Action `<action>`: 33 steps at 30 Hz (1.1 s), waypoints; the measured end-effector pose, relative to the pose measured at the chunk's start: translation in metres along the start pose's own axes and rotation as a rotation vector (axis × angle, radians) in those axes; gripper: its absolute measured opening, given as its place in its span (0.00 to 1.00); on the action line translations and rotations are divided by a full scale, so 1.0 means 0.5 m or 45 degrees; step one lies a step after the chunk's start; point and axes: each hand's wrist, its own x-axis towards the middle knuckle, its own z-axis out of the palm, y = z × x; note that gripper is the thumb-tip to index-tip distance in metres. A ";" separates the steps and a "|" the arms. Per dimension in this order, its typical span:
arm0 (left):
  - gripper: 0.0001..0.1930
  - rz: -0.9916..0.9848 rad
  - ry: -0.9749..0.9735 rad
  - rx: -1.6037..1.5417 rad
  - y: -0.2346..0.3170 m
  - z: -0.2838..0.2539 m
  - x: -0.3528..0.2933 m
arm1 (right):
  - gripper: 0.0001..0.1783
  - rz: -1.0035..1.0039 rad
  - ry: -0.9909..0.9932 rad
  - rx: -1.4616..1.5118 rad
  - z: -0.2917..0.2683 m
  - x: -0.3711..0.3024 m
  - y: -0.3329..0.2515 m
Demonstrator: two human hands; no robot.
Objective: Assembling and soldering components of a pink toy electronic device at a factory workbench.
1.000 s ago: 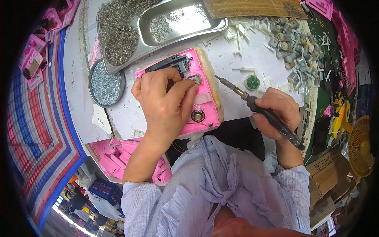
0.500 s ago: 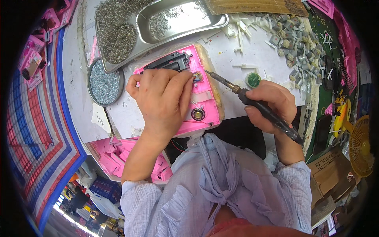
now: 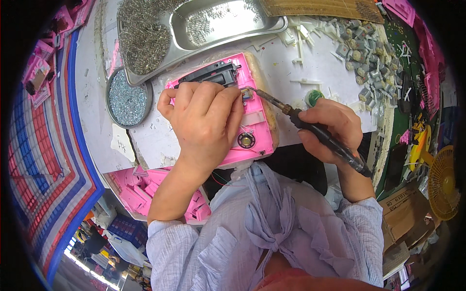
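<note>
My right hand grips a soldering iron by its black handle. The iron's thin tip reaches left to a small metal motor in a pink plastic housing. Bent over the same housing, my left hand has its fingers drawn together, the fingertips beside the motor. Whatever is between those fingers is hidden. A black plastic part lies behind them, and a small round speaker sits in the near end. Underneath the housing is a pale foam pad.
A metal tray of small springs stands behind, beside a round dish of screws. Small motors and white plastic pieces are heaped at far right. A green-topped round item lies near my right hand. Pink parts fill a box below the table.
The soldering iron's tip has come closer to the motor and now appears to meet it. My left hand stays over the housing, and the whole view has shifted slightly.
</note>
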 end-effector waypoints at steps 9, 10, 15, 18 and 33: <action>0.07 0.006 0.063 -0.017 -0.003 0.010 -0.004 | 0.20 0.005 -0.001 -0.033 0.006 0.002 -0.003; 0.07 0.004 0.059 -0.018 -0.002 0.009 -0.004 | 0.20 0.005 -0.003 -0.025 0.006 0.003 -0.004; 0.07 0.009 0.065 -0.016 -0.002 0.011 -0.006 | 0.20 -0.001 -0.017 -0.021 0.005 0.007 -0.005; 0.07 0.005 0.061 -0.023 -0.003 0.011 -0.007 | 0.19 0.031 -0.030 -0.013 0.000 0.005 -0.008; 0.08 0.010 0.047 0.003 -0.001 0.009 -0.007 | 0.18 0.017 0.064 -0.013 -0.013 0.000 -0.019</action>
